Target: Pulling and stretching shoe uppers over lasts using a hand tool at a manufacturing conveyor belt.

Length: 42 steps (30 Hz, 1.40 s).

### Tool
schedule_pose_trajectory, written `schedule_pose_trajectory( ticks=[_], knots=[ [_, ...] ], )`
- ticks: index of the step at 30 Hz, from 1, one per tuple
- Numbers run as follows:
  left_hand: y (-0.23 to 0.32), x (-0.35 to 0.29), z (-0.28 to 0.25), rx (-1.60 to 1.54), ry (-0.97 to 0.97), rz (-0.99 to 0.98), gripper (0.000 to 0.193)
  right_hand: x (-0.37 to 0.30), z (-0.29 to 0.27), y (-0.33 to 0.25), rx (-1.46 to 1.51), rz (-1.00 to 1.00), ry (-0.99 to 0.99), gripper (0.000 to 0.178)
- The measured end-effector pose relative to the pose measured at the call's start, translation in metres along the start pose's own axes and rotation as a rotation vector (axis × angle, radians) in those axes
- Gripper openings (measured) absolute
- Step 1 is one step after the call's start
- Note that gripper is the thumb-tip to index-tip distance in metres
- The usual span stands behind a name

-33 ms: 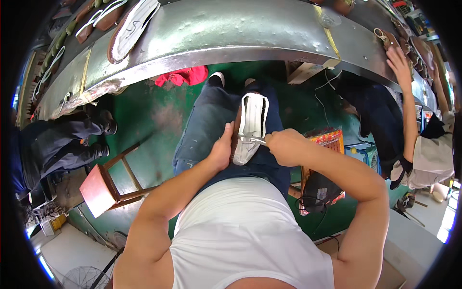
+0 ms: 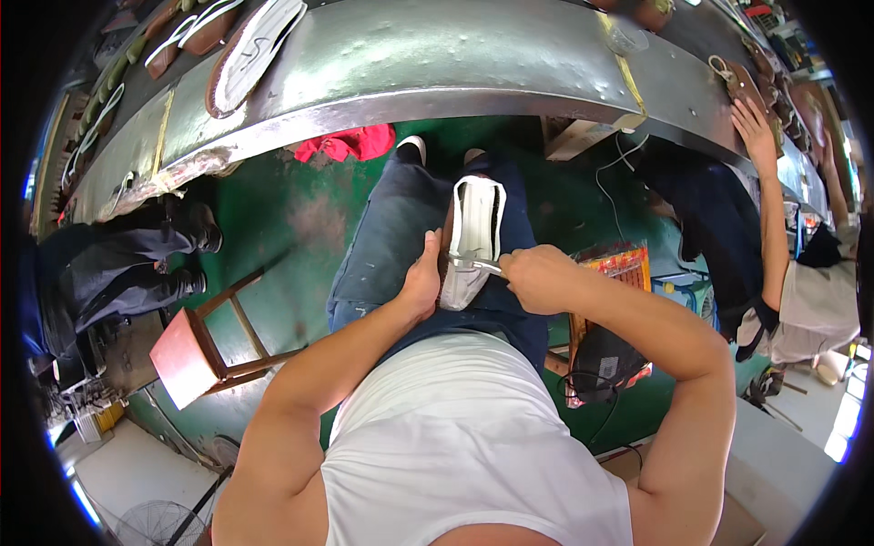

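While your left hand (image 2: 422, 280) holds the white-lined shoe (image 2: 476, 218) at frame centre, your right hand (image 2: 539, 278) is curled around a silver tool (image 2: 477, 264), its end over the shoe, metal table (image 2: 410, 59) above.

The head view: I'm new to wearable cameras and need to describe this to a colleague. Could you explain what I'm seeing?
There is no machine: a person works bare-handed. A wide fisheye camera on their head looks down, so straight edges bend. The left hand holds a narrow shoe with white lining and brown side over dark blue trousers. The right hand grips a slim silver metal tool across the shoe's near part. Ahead is a long, silvery metal-topped bench; on its left lies a white shoe-shaped piece edged in brown. At far right, another person's hand reaches to the bench.
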<state>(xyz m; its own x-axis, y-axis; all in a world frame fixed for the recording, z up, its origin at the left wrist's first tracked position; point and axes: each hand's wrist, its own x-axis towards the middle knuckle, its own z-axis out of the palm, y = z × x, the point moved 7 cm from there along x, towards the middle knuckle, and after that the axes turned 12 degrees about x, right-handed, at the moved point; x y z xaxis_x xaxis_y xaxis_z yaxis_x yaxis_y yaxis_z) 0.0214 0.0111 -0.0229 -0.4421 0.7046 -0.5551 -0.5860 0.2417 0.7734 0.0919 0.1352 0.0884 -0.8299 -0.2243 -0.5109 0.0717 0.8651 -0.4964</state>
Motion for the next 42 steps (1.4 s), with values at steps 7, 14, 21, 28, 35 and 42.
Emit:
schedule_pose_trajectory(
  ticks=[7,14,21,28,35,42],
  knots=[
    [-0.007,0.016,-0.039,0.309,0.421,0.194,0.064,0.004,0.026,0.000,0.138,-0.097,0.398,0.022],
    [0.021,0.003,-0.033,0.827,0.474,0.278,0.053,-0.007,-0.002,0.006,0.053,-0.099,0.577,0.021],
    [0.030,-0.010,-0.005,1.295,0.219,0.565,0.055,-0.002,0.011,0.042,0.219,0.221,0.525,0.016],
    [0.055,-0.005,0.004,1.462,-0.006,0.343,0.057,-0.012,-0.020,0.065,0.579,0.244,0.253,0.029],
    [0.046,-0.013,0.003,1.526,-0.164,0.370,0.071,0.016,0.015,0.064,0.464,0.193,0.468,0.039],
    [0.112,-0.046,-0.007,1.380,-0.073,0.109,0.098,-0.031,0.032,0.078,1.028,0.307,0.616,0.028]
  ],
)
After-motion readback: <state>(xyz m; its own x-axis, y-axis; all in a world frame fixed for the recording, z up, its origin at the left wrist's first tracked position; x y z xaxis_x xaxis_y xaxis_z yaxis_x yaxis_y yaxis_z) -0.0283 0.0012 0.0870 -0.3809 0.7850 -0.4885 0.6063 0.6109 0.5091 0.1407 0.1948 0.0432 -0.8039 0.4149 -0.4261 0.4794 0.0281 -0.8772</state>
